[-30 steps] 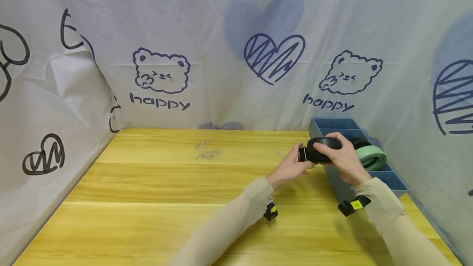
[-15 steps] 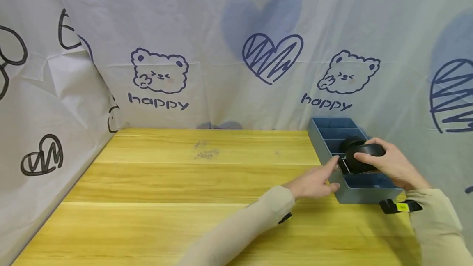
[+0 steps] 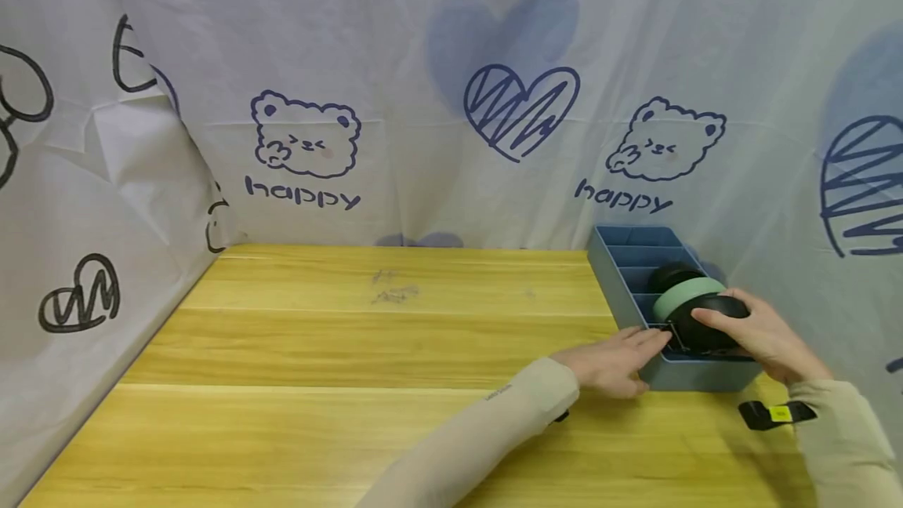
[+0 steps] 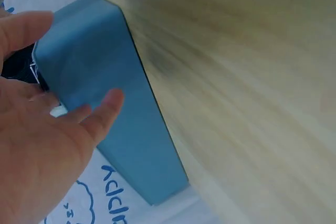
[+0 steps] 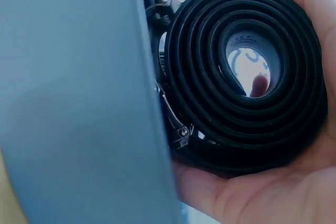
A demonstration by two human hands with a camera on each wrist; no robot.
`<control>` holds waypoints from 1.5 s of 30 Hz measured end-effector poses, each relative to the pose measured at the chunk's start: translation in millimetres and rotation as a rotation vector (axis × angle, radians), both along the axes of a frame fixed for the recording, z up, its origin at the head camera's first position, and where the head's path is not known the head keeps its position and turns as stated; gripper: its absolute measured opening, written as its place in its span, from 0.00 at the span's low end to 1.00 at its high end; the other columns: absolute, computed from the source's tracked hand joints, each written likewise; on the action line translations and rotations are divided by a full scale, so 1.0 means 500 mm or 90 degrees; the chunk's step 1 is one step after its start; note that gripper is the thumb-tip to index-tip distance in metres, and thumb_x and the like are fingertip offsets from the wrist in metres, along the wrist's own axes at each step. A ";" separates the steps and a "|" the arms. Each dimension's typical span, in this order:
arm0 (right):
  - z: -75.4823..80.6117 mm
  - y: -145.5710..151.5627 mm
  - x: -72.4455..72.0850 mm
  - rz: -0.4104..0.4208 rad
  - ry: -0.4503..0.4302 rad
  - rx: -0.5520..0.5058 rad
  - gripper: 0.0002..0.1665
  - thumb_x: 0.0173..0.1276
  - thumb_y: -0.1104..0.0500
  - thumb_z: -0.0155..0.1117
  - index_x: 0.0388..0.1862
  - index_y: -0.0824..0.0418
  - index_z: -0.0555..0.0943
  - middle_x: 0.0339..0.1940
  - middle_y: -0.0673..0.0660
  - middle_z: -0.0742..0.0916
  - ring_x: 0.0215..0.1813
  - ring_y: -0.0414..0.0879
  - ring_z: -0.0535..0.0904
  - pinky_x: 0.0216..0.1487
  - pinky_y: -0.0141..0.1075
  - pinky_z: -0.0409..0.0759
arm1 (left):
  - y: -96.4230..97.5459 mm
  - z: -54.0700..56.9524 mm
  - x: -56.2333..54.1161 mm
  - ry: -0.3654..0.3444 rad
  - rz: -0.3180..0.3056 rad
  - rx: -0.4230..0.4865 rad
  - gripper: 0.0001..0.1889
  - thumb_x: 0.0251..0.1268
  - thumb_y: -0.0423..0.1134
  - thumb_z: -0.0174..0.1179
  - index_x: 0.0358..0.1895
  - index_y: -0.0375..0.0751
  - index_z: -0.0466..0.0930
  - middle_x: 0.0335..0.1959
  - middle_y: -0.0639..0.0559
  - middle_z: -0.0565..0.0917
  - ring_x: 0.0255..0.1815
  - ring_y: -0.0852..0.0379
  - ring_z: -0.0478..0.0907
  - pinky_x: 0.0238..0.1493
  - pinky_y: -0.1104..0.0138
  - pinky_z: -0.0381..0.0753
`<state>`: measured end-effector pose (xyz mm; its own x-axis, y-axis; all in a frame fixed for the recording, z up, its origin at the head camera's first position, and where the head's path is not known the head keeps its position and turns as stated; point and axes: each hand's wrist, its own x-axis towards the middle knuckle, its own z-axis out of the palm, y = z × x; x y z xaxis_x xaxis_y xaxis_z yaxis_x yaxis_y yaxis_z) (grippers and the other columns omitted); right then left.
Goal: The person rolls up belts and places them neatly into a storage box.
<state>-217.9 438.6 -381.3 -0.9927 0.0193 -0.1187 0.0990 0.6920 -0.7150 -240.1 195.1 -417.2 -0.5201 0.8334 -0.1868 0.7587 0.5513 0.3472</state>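
Note:
My right hand [image 3: 776, 343] grips a coiled black belt [image 3: 708, 324], thumb over its near side, at the front compartment of the blue divided box [image 3: 694, 376]. In the right wrist view, the spiral of the belt [image 5: 205, 77] faces the camera and its metal buckle [image 5: 181, 131] lies against the box wall. My left hand [image 3: 610, 363] reaches across the box's left rim, its fingers extended with the tips at the buckle end. Seen from the left wrist, that hand [image 4: 47, 140] has its fingers spread along the outer side wall.
Behind the held belt, a coiled mint-green belt [image 3: 680, 296] and another black coil [image 3: 673, 274] sit in the box. Its rear compartments [image 3: 638, 236] reach the patterned curtain [image 3: 416, 179]. The wooden table [image 3: 317, 382] extends to the left.
Both hands have moved right and toward the person, carrying the black belt from over the box's left side into its front compartment. The left hand let go, then brought its fingertips back to the buckle end.

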 end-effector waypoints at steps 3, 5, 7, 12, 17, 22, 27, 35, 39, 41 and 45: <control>-0.008 -0.004 -0.001 0.005 -0.020 0.025 0.43 0.72 0.39 0.56 0.69 0.71 0.60 0.59 0.74 0.71 0.50 0.58 0.74 0.44 0.44 0.76 | -0.005 -0.008 0.002 0.005 0.024 0.023 0.41 0.75 0.51 0.50 0.79 0.61 0.32 0.80 0.59 0.27 0.80 0.67 0.38 0.73 0.75 0.52; -0.013 -0.009 -0.005 0.014 -0.031 0.038 0.47 0.71 0.38 0.56 0.71 0.72 0.57 0.64 0.77 0.68 0.55 0.65 0.70 0.47 0.46 0.75 | -0.009 -0.013 0.002 0.012 0.040 0.044 0.40 0.75 0.49 0.51 0.80 0.57 0.35 0.81 0.54 0.28 0.79 0.67 0.43 0.70 0.78 0.55; -0.015 -0.015 -0.008 0.023 -0.040 0.057 0.52 0.71 0.37 0.56 0.74 0.74 0.53 0.67 0.79 0.65 0.58 0.68 0.68 0.49 0.50 0.75 | -0.012 -0.018 0.001 0.039 0.036 0.037 0.40 0.75 0.48 0.50 0.80 0.49 0.36 0.81 0.51 0.33 0.79 0.67 0.45 0.71 0.78 0.53; -0.020 -0.032 -0.012 0.035 -0.053 0.120 0.60 0.68 0.33 0.58 0.75 0.78 0.49 0.69 0.82 0.62 0.61 0.73 0.66 0.53 0.60 0.74 | -0.015 -0.029 0.002 0.093 0.002 -0.016 0.37 0.75 0.49 0.49 0.79 0.43 0.43 0.82 0.50 0.40 0.80 0.64 0.39 0.73 0.79 0.42; -0.030 -0.050 -0.016 0.067 0.003 0.228 0.49 0.63 0.30 0.61 0.61 0.72 0.66 0.56 0.76 0.74 0.49 0.65 0.74 0.41 0.49 0.75 | -0.016 -0.035 -0.001 0.057 0.015 -0.023 0.38 0.75 0.52 0.50 0.80 0.47 0.43 0.81 0.54 0.42 0.80 0.66 0.40 0.73 0.79 0.45; -0.039 -0.057 -0.019 0.086 0.058 0.276 0.39 0.63 0.32 0.64 0.46 0.67 0.71 0.44 0.67 0.74 0.41 0.56 0.72 0.37 0.45 0.70 | -0.017 -0.028 -0.006 0.034 0.029 -0.018 0.37 0.74 0.53 0.50 0.80 0.50 0.45 0.81 0.57 0.45 0.80 0.66 0.43 0.74 0.77 0.47; -0.043 -0.050 -0.008 0.095 0.068 0.280 0.37 0.63 0.34 0.64 0.48 0.66 0.74 0.44 0.67 0.75 0.41 0.55 0.72 0.39 0.47 0.72 | -0.017 -0.021 -0.003 0.013 0.023 -0.010 0.37 0.75 0.53 0.50 0.80 0.55 0.42 0.80 0.59 0.45 0.79 0.67 0.44 0.73 0.76 0.50; -0.047 -0.054 0.006 0.143 0.064 0.255 0.30 0.74 0.40 0.55 0.52 0.68 0.72 0.44 0.69 0.68 0.42 0.56 0.69 0.38 0.45 0.70 | -0.018 -0.017 0.008 0.052 0.032 0.037 0.41 0.74 0.52 0.52 0.80 0.57 0.37 0.79 0.59 0.50 0.76 0.66 0.54 0.69 0.75 0.62; -0.051 -0.053 0.005 0.158 0.089 0.252 0.22 0.77 0.47 0.51 0.50 0.66 0.72 0.44 0.70 0.69 0.41 0.58 0.70 0.38 0.49 0.71 | -0.017 -0.013 0.009 0.049 0.027 0.024 0.39 0.74 0.52 0.51 0.79 0.68 0.36 0.80 0.60 0.47 0.77 0.65 0.54 0.69 0.72 0.63; -0.050 -0.049 0.007 0.152 0.108 0.265 0.19 0.77 0.50 0.52 0.50 0.66 0.73 0.44 0.71 0.71 0.41 0.58 0.71 0.38 0.49 0.71 | -0.016 -0.012 0.008 0.040 0.015 0.004 0.38 0.75 0.53 0.50 0.78 0.72 0.36 0.80 0.62 0.44 0.78 0.64 0.51 0.71 0.72 0.62; -0.039 -0.042 0.014 0.126 0.175 0.301 0.15 0.73 0.56 0.56 0.48 0.67 0.77 0.44 0.71 0.76 0.40 0.59 0.74 0.38 0.52 0.72 | -0.017 -0.013 0.007 0.013 0.012 -0.003 0.37 0.75 0.53 0.49 0.77 0.74 0.37 0.80 0.64 0.42 0.79 0.65 0.48 0.72 0.72 0.59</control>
<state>-211.0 417.8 -400.9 -0.9762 -0.1808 0.1199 -0.2095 0.9292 -0.3046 -236.6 186.6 -423.6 -0.5399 0.8222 -0.1801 0.7547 0.5677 0.3288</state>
